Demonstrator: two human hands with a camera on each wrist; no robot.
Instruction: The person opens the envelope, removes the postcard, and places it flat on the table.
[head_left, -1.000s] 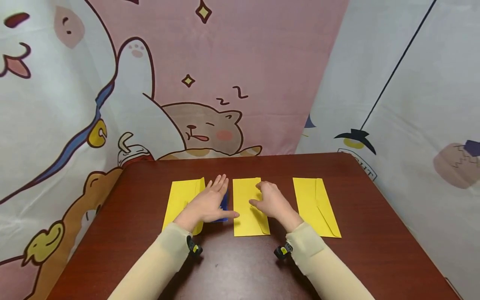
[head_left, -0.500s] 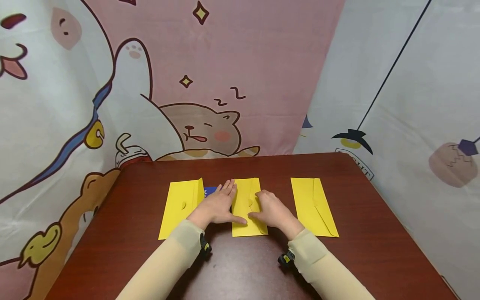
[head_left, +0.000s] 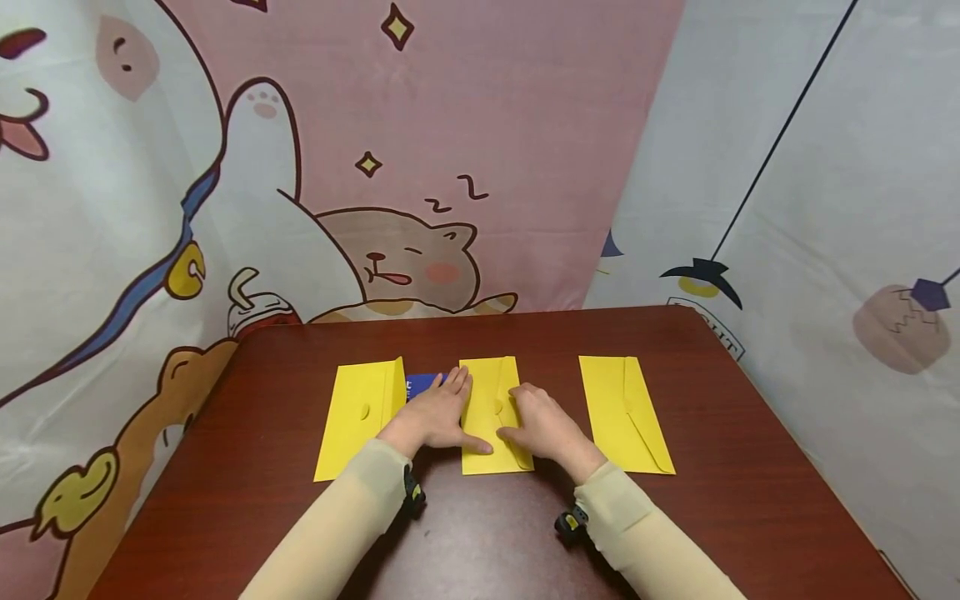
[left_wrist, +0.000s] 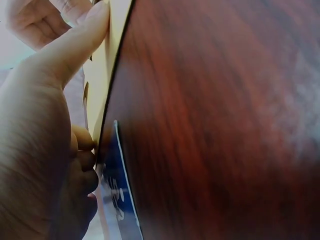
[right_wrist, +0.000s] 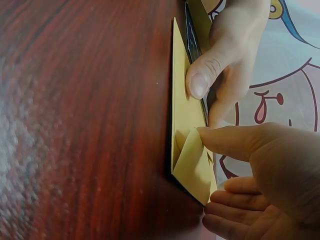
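Three yellow envelopes lie on the table. Over the middle envelope (head_left: 483, 383), the left hand (head_left: 435, 417) reaches in from the left, its thumb and extended fingers resting along the near side. The right hand (head_left: 546, 421) is at that envelope's right side, thumb and fingers spread apart around the flap (right_wrist: 192, 165). In the right wrist view, the thumb tip touches the flap's edge, and the fingers meet the envelope's outer edge. A blue card (head_left: 422, 385) with white lettering shows between the left hand and the left envelope (head_left: 352, 400); the hand hides part of it.
The right envelope (head_left: 611, 400) lies apart, its flap along the right side. The brown table (head_left: 480, 550) ends at a curtain (head_left: 540, 150) printed with cartoon animals. Black wrist cameras (head_left: 572, 523) hang below both cream sleeves.
The left hand has moved right from beside the left envelope onto the middle one, uncovering the left envelope and part of the blue card. The right hand has stayed at the middle envelope's right side.
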